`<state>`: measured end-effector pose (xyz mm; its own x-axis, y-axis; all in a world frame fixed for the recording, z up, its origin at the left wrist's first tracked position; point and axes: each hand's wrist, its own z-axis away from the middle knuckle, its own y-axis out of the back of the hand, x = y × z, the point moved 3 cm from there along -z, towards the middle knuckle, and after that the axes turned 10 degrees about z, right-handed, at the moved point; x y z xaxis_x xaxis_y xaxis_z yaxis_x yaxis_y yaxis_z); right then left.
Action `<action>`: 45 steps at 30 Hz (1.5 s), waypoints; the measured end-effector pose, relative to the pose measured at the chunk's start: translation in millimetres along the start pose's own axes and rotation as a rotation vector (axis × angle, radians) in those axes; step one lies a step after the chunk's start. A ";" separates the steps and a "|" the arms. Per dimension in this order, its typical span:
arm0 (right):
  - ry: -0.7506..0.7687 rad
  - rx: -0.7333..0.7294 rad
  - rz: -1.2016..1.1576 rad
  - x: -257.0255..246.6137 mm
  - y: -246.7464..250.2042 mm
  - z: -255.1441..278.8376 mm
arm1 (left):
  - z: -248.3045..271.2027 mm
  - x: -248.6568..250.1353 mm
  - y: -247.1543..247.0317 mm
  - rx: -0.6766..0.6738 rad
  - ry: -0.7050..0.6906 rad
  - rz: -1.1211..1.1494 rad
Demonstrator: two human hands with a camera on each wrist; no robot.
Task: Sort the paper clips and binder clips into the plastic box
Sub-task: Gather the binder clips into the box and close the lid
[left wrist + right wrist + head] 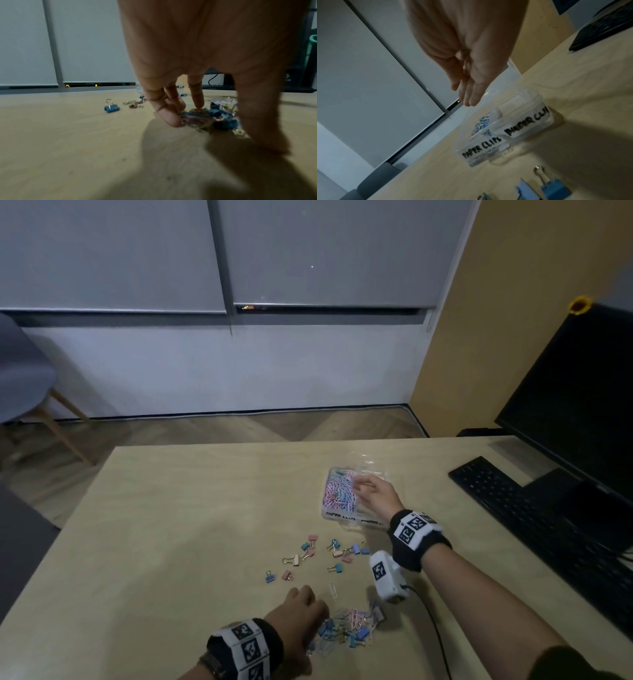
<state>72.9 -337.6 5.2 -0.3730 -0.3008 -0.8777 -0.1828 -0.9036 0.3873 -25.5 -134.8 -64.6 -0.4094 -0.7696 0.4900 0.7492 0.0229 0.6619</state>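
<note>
A clear plastic box (342,520) stands on the table, right of centre. Its left compartment, labelled PAPER CLIPS (482,148), holds pink and blue paper clips (339,491). In the compartment labelled BINDER CLIPS (527,124) I see no clips. My right hand (358,484) hovers over the box with straight fingers (473,94) and holds nothing. Loose binder clips (318,556) lie scattered in front of the box. Nearer me lies a mixed pile of clips (349,625). My left hand (308,607) reaches down into its left edge, with curled fingers (171,116) and the thumb closing round a clump.
A black keyboard (534,515) and a monitor (582,412) fill the table's right side. A single white paper clip (333,589) lies between the pile and the scattered clips. A black cable (435,635) runs near my right forearm. A grey chair (20,378) stands beyond the table's left edge.
</note>
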 end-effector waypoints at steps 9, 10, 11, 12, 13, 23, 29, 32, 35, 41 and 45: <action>-0.002 -0.148 0.276 43.6 -7.3 70.6 | 2.3 -6.2 6.7 0.165 0.006 0.091; -0.002 -0.208 0.318 52.8 -11.2 78.5 | 2.1 -6.4 7.7 0.178 0.006 0.093; 0.005 -0.277 0.366 61.4 -15.8 86.5 | 1.8 -6.5 8.6 0.187 0.012 0.096; 0.022 -0.343 0.442 68.3 -20.7 94.8 | 1.4 -6.7 9.7 0.193 0.019 0.109; 0.050 -0.393 0.546 74.5 -24.9 101.8 | 0.5 -6.8 10.9 0.197 0.025 0.131; 0.289 -0.244 0.997 78.5 -52.9 130.7 | -2.1 -11.0 24.6 0.297 0.046 0.362; 0.364 -0.241 1.079 77.7 -67.8 136.6 | 2.6 -19.4 22.7 0.296 0.050 0.301; 0.319 -0.232 1.099 79.0 -69.8 135.6 | 5.7 -17.0 17.3 0.244 0.017 0.198; 0.283 -0.215 1.079 78.5 -70.4 134.9 | 7.7 -11.5 12.0 0.234 -0.008 0.071; 0.221 -0.151 0.929 76.9 -64.0 135.2 | 7.5 5.7 6.8 0.142 -0.092 -0.200; 0.164 -0.118 0.757 71.4 -59.4 134.2 | 5.4 6.9 4.2 0.103 -0.079 -0.274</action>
<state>-64.9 -264.4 -42.6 -0.2168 -0.8807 -0.4211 0.1693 -0.4587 0.8723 -27.9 -136.5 -55.4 -0.6315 -0.7038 0.3253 0.5503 -0.1112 0.8275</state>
